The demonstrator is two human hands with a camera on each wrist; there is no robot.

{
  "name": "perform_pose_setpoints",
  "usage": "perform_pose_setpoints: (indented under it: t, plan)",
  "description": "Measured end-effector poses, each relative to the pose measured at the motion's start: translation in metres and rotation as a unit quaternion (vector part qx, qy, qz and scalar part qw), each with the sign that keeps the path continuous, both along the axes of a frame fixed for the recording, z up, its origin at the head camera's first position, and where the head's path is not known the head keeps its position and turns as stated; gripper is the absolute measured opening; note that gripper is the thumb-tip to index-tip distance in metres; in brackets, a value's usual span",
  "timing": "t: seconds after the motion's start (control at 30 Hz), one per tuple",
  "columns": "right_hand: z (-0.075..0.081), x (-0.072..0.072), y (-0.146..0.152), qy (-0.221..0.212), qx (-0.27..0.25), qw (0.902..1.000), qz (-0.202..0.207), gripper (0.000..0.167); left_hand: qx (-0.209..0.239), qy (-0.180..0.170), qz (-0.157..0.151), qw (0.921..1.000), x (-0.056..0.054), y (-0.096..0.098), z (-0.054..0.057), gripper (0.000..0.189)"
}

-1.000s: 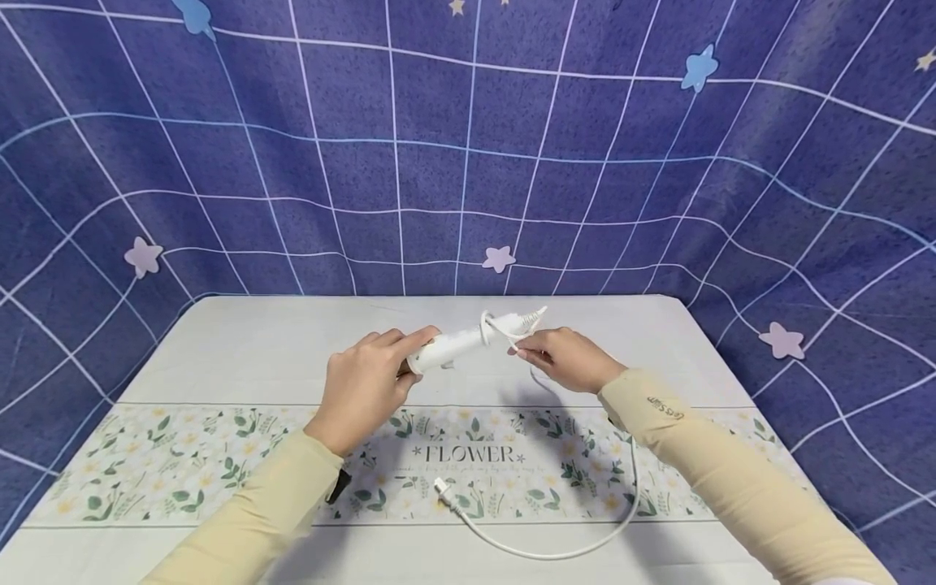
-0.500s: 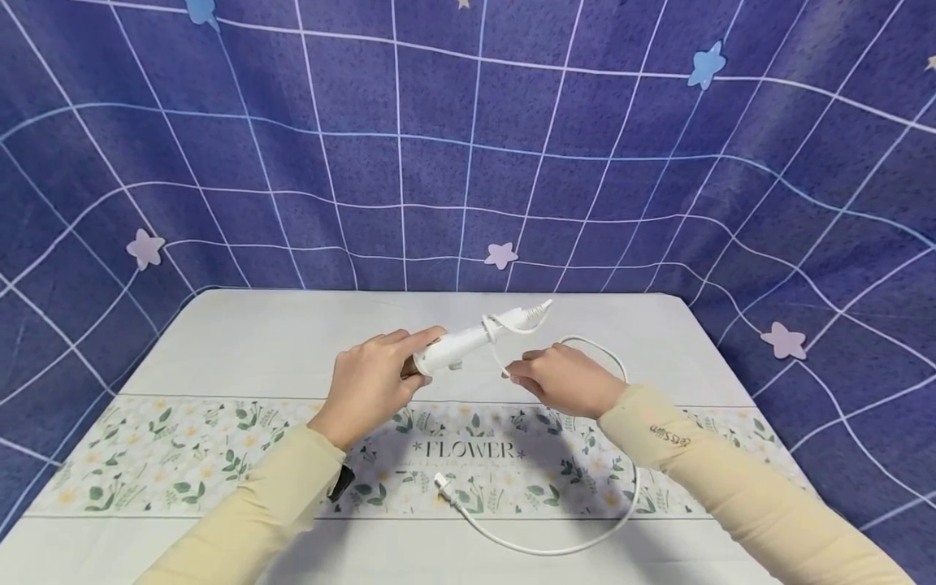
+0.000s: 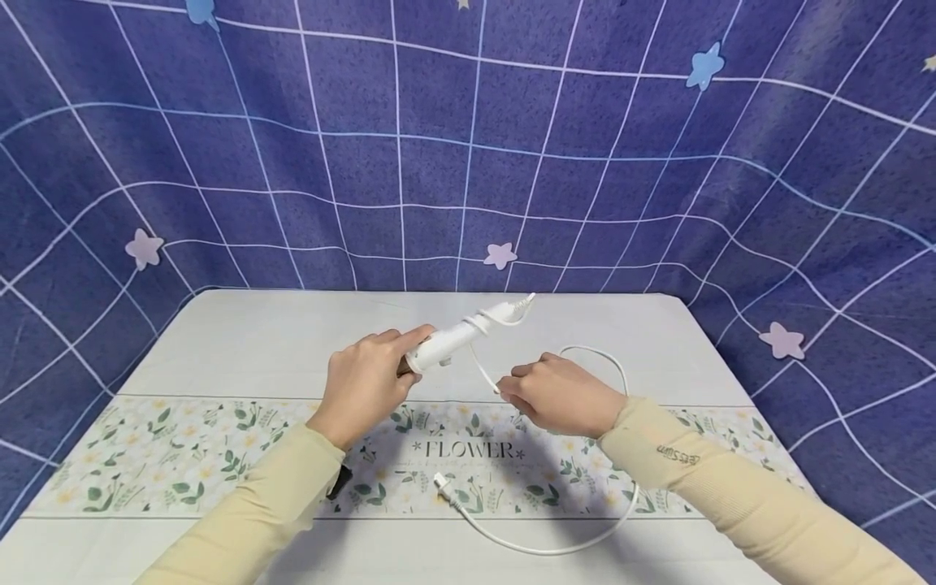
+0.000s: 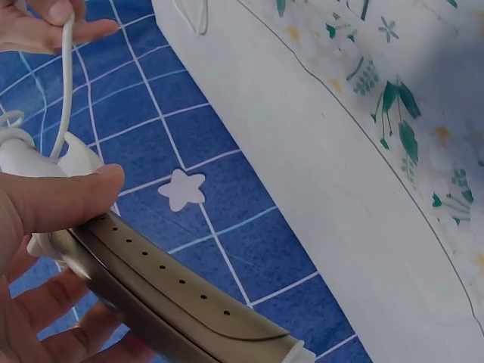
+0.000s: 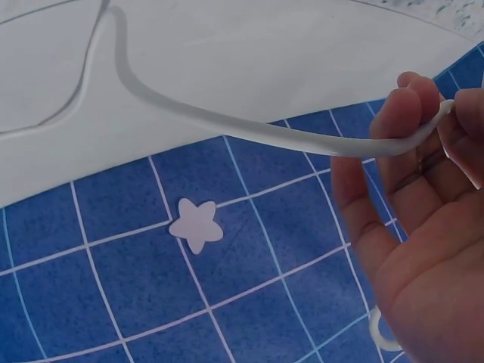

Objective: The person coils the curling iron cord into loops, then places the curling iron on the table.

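- Bench, white with flowered strip: lower half of frame.
- Hair iron, white and bronze: centre, tilted, held above the bench.
- Left grip, left of centre: clamped round the bronze part; best held steady.
- Right grip, right of centre: pinching the cord, preferably lightly taut.
- Plug: lower centre, lying loose; watch for snags.

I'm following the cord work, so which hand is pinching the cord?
The right hand: its fingers pinch the white cord. The left hand instead grips the hair styling iron, whose white handle has cord looped round it.
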State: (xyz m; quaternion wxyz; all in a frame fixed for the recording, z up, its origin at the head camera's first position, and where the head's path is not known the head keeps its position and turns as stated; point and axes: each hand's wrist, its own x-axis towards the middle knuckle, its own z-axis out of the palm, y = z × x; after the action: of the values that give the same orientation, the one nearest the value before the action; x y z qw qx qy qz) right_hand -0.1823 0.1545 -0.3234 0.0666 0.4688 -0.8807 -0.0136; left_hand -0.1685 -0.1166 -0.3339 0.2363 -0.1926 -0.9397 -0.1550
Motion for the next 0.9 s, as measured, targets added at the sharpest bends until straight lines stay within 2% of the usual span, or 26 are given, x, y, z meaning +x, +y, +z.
perform_pose_setpoints:
  t: [0.17,0.33,0.6,0.9]
  plan:
    - [0.004,0.002,0.004,-0.010,-0.002,0.9999,-0.010,0.018,-0.013,0.017,0.004,0.9998,-0.001,-0.002,-0.002,0.058]
    - [0.008,0.004,0.007,-0.002,-0.008,0.9999,-0.013,0.015,-0.032,0.031,0.013,0.9989,0.000,-0.005,-0.005,0.060]
    - [0.014,0.005,0.009,0.041,-0.028,0.9987,0.015,0.021,-0.043,0.051,0.010,0.9977,-0.001,-0.003,-0.008,0.061]
    - [0.023,0.009,0.007,0.098,-0.036,0.9932,0.050,0.014,-0.066,0.072,0.005,0.9951,-0.001,-0.002,-0.010,0.059]
